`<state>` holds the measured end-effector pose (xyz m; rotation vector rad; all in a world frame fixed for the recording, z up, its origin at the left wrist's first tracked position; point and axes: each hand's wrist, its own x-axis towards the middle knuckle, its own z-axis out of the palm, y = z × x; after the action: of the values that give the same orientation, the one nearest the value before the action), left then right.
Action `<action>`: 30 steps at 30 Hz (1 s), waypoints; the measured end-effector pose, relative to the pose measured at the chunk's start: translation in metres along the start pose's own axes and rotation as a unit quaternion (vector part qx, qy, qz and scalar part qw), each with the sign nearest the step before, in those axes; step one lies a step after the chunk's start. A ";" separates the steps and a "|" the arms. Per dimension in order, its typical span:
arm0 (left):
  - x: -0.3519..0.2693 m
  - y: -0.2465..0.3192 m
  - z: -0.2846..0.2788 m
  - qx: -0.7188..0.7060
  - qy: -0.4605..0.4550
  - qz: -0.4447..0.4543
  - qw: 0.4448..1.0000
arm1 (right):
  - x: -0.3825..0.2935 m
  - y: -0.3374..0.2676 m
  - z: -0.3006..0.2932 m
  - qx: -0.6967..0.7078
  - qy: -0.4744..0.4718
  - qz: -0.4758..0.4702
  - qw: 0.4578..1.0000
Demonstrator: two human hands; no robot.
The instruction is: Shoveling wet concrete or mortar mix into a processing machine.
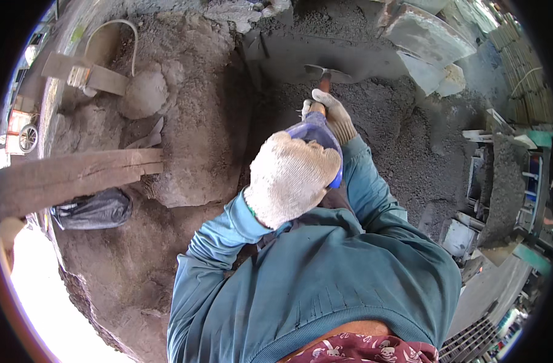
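A shovel with a blue D-shaped grip and a wooden shaft points away from me. My left hand, in an off-white knitted glove, is closed over the top of the grip. Farther down, my right hand, gloved alike, wraps around the shaft just past the blue part. The shovel's blade is at the far edge of the dark grey granular mix, against a smooth grey surface. How deep the blade sits in the mix cannot be made out.
To the left a thick wooden beam juts in above a black bag. A hose curves near a board. Pale slabs lie at the far right. Metal-framed equipment with grey mix stands at the right.
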<state>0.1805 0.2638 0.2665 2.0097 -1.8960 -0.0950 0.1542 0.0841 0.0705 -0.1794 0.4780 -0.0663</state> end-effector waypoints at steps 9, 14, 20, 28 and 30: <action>0.093 -0.048 0.128 -0.136 -0.138 -0.172 0.966 | 0.104 -0.045 -0.137 -0.042 0.221 0.062 0.972; 0.057 -0.037 0.095 -0.112 -0.118 -0.181 0.970 | 0.086 -0.028 -0.104 -0.044 0.153 0.098 0.982; 0.093 -0.065 0.056 0.015 -0.043 -0.131 0.990 | 0.125 -0.048 -0.047 0.013 0.018 0.118 0.993; 0.044 -0.080 0.130 -0.186 0.026 -0.291 0.938 | 0.199 0.019 -0.143 -0.057 0.063 0.185 0.979; 0.010 -0.062 0.128 -0.148 0.040 -0.310 0.938 | 0.187 0.042 -0.146 -0.088 0.113 0.240 0.960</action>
<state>0.2018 0.2271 0.1300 2.2643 -1.0593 -0.4280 0.2532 0.0830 -0.1491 -0.2265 0.7460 0.4371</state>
